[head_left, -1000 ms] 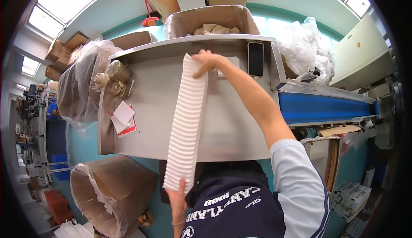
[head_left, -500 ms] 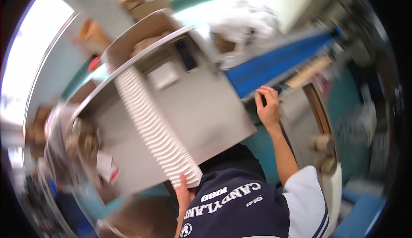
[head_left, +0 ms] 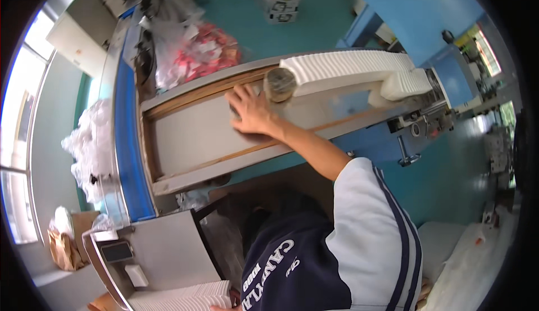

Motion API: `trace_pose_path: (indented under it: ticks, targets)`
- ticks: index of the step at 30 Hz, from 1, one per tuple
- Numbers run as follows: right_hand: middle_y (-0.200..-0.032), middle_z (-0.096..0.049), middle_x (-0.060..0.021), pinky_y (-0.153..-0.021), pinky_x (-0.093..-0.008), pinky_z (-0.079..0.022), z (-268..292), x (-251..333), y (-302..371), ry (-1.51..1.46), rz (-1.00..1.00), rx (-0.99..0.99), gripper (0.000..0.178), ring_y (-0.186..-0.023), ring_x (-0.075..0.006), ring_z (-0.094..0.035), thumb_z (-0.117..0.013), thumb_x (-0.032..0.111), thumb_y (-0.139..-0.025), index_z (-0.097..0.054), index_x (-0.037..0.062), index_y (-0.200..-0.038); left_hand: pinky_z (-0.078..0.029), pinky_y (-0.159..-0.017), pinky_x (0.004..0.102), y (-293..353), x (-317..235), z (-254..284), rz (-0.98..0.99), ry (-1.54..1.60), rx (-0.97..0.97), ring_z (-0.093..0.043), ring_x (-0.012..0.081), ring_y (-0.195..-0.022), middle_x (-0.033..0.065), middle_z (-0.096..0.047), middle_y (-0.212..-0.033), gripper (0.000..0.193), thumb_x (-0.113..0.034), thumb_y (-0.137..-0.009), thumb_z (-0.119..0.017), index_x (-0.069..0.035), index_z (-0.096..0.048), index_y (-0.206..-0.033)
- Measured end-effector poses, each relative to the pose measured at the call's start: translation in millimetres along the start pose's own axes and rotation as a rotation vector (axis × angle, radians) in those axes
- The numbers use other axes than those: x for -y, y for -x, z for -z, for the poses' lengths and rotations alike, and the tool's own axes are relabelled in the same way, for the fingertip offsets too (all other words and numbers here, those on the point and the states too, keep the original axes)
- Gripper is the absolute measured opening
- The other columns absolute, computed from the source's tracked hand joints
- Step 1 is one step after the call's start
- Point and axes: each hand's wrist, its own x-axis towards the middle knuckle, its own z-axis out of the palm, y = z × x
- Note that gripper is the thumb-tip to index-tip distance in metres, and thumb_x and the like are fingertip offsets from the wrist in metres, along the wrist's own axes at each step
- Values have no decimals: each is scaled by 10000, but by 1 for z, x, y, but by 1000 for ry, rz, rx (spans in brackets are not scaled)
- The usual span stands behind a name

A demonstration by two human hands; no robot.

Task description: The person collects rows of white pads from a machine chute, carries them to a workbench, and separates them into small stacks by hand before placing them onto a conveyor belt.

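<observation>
My right hand point(head_left: 251, 112) reaches over a long wooden-edged trough point(head_left: 191, 137), palm down with its fingers spread. Beside its fingertips stands a squat round block point(head_left: 280, 85), brownish and wrapped in something clear; I see no grip on it. A small dark patch shows under the palm, too hidden to name. At the lower edge my left hand point(head_left: 229, 304) is curled against the near end of a long row of thin white pieces point(head_left: 179, 297), packed face to face on a grey table. Most of that hand is cut off or hidden by my shirt.
White ribbed pieces point(head_left: 348, 67) line the trough's far right, leading to a blue machine point(head_left: 421, 13). A blue conveyor belt point(head_left: 132, 142) runs along the left. Beyond the trough lies a clear bag of red-and-white scraps point(head_left: 208, 53). A dark phone point(head_left: 117, 251) lies on the grey table point(head_left: 174, 243).
My view has swung right, from the grey table to the trough. My right hand has moved from beside the blue belt to over the trough; my left stays at the white row's end.
</observation>
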Motion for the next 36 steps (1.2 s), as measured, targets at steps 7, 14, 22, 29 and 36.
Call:
trace_pose_path:
  ticks: [7,14,22,29,36]
  targets:
    - [-1187,-498,-232,-921,-499,-415,58,-84,115,-287,-134,-339,744,-1072,-420,-497,-762,258,-696,-396,-14,-1284,-465,-954,380,0,42,16,-522,-294,49,-460,330,-1232,240,-415,-1397,567,-262,-923,-568,-30,-388,-1409]
    - [-1263,-409,-309,-960,-558,-388,109,-269,179,163,-506,-286,814,-1153,-473,-443,-789,357,-672,-397,83,-1331,-409,-1055,399,-30,38,48,-1166,-1202,-89,-472,336,-1242,290,-375,-1407,846,-105,-810,-734,41,-229,-1472]
    - [-1433,-289,-327,-965,-669,-303,121,-298,223,455,-995,-120,872,-1361,-463,-270,-717,361,-775,-282,29,-1454,-577,-766,329,-33,17,39,-367,-140,298,-517,282,-1089,231,-392,-1359,829,-26,-828,-675,-57,-201,-1508]
    - [-945,-565,-168,-816,-470,-428,50,-33,172,-492,-71,-328,236,-920,-378,-535,-637,78,-784,-580,19,-1004,-577,-836,387,-45,37,60,-1107,-822,220,-518,340,-1133,195,-472,-1324,604,-207,-872,-690,-52,-422,-1390]
    - [-1106,-604,-221,-705,-359,-537,5,231,204,-1229,22,1619,943,-850,-240,-673,-607,584,-877,-109,75,-1496,-428,-1033,540,-12,5,46,175,495,319,-463,350,-1266,144,-481,-1395,627,-459,-950,-537,-49,-408,-1405]
